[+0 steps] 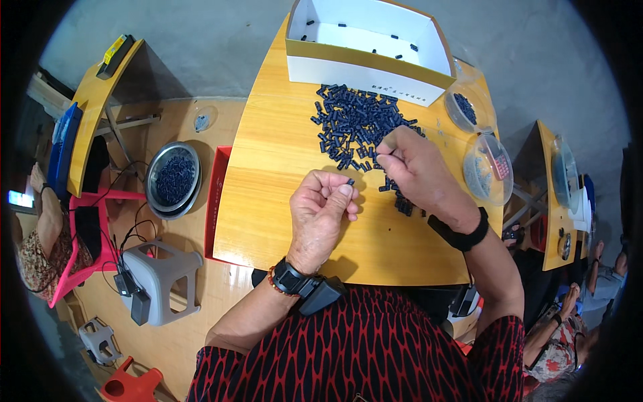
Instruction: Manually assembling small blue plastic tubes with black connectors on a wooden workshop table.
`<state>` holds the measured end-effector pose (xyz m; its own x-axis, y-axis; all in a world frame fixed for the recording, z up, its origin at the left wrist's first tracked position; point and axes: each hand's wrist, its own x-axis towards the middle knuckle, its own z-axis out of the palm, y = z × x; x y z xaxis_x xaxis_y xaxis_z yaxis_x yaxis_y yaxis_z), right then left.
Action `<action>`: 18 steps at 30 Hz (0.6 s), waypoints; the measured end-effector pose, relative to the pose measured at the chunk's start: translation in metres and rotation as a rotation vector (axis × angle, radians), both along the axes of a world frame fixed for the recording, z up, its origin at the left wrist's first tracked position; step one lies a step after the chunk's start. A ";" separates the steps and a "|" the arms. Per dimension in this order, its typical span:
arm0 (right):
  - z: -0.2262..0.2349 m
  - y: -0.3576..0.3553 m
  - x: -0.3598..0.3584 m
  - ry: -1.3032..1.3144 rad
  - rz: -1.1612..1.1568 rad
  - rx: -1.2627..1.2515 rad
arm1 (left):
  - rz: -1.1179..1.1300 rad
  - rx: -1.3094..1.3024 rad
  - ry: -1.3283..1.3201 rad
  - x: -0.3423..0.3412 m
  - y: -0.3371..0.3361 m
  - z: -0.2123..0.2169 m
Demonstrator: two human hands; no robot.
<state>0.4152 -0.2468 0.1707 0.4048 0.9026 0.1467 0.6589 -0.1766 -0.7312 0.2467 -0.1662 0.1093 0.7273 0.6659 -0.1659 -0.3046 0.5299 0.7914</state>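
My left hand (pixel 320 206) is above the near half of the wooden table, thumb and forefinger pinching a small black cylindrical part (pixel 349 181). To its right and a little farther off, my right hand (pixel 416 167) is closed, fingertips pressed together at the edge of the pile. Whatever sits in that pinch is too small and covered to make out. A heap of small black cylindrical parts (pixel 358 120) lies beyond both hands. More of the same parts (pixel 403 203) trail toward me, just under my right hand.
A white box with gold edges (pixel 365 74), holding a few black parts, stands behind the heap. At the table's right are a clear bowl of dark parts (pixel 464 108) and a clear tub of small pieces (pixel 477 167). A metal basin (pixel 155 175) and grey stool (pixel 161 278) stand left; people sit both sides.
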 end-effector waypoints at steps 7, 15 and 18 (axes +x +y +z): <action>0.011 -0.019 -0.014 0.380 0.120 0.041 | -0.051 0.059 0.017 0.000 -0.001 -0.001; 0.000 -0.017 -0.025 0.533 0.071 0.099 | -0.070 0.069 0.011 -0.001 0.001 -0.001; -0.001 -0.014 -0.027 0.568 0.067 0.119 | -0.072 0.102 0.020 -0.002 0.001 -0.001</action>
